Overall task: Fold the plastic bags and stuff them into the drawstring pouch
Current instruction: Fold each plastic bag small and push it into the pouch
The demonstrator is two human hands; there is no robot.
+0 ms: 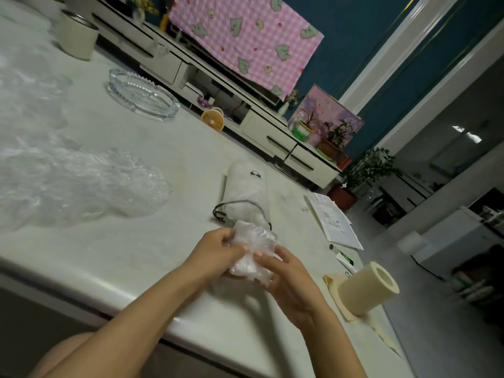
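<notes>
Both hands up close, left hand (pixel 218 251) and right hand (pixel 283 271) curled tight around a crumpled plastic bag (pixel 252 251), just above the table (pixel 163 241), right beside the white drawstring pouch (pixel 245 192).

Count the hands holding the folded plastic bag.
2. The left hand grips the plastic bag on its left; the right hand pinches its right side, just before the drawstring pouch. No others visible.

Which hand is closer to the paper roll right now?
Right. The right hand grips the folded plastic bag on the side facing the paper roll; the left hand holds the bag's opposite side, farther from the roll.
</notes>
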